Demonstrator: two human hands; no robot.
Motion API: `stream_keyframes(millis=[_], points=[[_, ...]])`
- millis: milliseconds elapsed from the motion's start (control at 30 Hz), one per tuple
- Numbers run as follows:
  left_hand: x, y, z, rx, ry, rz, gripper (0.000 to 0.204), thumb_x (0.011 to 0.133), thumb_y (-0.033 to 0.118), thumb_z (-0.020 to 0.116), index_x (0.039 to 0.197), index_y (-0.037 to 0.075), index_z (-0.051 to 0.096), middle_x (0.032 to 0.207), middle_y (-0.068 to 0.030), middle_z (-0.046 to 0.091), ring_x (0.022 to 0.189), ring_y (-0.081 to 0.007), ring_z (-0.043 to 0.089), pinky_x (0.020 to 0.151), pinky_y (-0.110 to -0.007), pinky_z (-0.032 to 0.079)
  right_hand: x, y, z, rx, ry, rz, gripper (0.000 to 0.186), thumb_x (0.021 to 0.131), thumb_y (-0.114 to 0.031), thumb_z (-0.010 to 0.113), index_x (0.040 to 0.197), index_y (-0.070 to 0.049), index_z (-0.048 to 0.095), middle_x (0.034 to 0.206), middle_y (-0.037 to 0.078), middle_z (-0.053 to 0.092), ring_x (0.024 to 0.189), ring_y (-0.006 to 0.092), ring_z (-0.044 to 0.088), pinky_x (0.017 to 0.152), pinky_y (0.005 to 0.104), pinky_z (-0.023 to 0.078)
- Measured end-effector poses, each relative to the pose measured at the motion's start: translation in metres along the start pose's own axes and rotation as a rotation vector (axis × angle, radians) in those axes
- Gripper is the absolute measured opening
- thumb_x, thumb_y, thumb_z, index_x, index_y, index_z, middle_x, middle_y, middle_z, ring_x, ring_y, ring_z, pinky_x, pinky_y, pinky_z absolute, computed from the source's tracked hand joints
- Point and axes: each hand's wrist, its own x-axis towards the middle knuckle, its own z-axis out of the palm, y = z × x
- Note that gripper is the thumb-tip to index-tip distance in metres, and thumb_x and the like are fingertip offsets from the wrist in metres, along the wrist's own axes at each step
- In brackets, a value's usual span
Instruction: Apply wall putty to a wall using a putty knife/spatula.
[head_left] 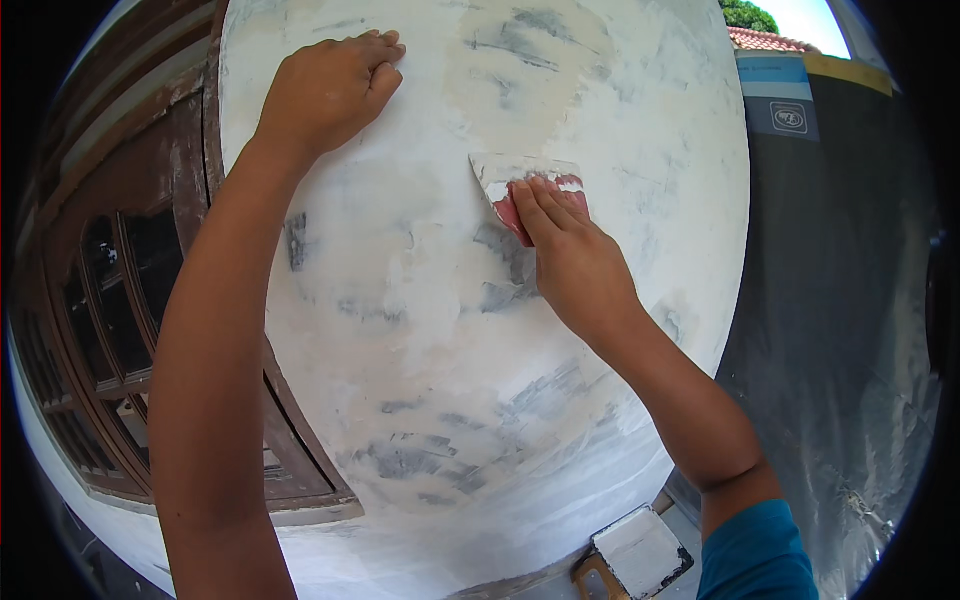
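A flat red putty scraper [520, 212], smeared with white putty, is gripped in my right hand [580, 265]. Its broad coated edge points up along the wall [430, 240], which carries white and beige putty with grey patches showing through. Higher up on the left, my left hand [330, 90] rests at the wall with its fingers bent and pressed together. Its palm faces away, so whatever it may hold is hidden.
To the left is a brown wooden window frame [205, 150] with dark panes. Dark plastic sheeting [830, 260] hangs along the right side. Low on the right sit a square putty-covered board [640, 552] and an orange-yellow handled object [598, 578].
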Motion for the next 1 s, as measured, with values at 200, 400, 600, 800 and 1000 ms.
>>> stream_keyframes(millis=[200,400,600,800,1000], points=[[0.000,-0.001,-0.003,0.005,-0.008,-0.007,0.030,0.089,0.016,0.054,0.112,0.007,0.073,0.122,-0.0079,0.069,0.119,-0.0220,0.062,0.101,-0.034,0.049,0.062,0.016,-0.045,0.020,0.217,0.052,0.040,0.088,0.003,0.053,0.127,-0.001,0.057,0.128,0.014,0.063,0.120,0.0297,0.060,0.095,0.0366,0.054],[0.006,0.003,0.003,-0.002,0.007,-0.010,0.030,0.090,0.017,0.054,0.111,0.008,0.073,0.122,-0.0075,0.069,0.119,-0.0218,0.062,0.101,-0.034,0.049,0.065,0.014,0.020,-0.188,0.238,-0.150,0.045,0.093,-0.005,0.050,0.135,0.011,0.047,0.134,0.029,0.055,0.127,0.0363,0.055,0.105,0.0393,0.047],[0.000,-0.006,0.008,0.049,0.109,0.053,0.029,0.091,0.022,0.053,0.106,0.012,0.075,0.117,-0.0025,0.071,0.113,-0.0181,0.065,0.095,-0.034,0.052,-0.006,-0.025,-0.015,0.009,0.081,-0.093,0.042,0.091,-0.004,0.054,0.132,0.007,0.053,0.129,0.025,0.060,0.123,0.0330,0.059,0.103,0.0406,0.049],[0.004,0.004,0.002,0.005,0.034,-0.002,0.031,0.090,0.017,0.053,0.112,0.009,0.073,0.122,-0.0059,0.069,0.120,-0.0213,0.062,0.101,-0.034,0.049,0.098,0.035,-0.055,-0.094,0.363,0.125,0.039,0.088,-0.002,0.053,0.125,-0.009,0.064,0.094,0.017,0.071,0.074,0.0342,0.068,0.071,0.0411,0.056],[0.002,-0.004,0.004,0.046,0.110,0.034,0.030,0.090,0.022,0.052,0.106,0.011,0.075,0.116,-0.0030,0.071,0.114,-0.0177,0.065,0.094,-0.033,0.053,0.076,0.043,-0.007,-0.113,0.232,0.094,0.032,0.089,-0.002,0.051,0.119,0.002,0.058,0.120,0.020,0.065,0.097,0.0328,0.069,0.080,0.0401,0.058]])
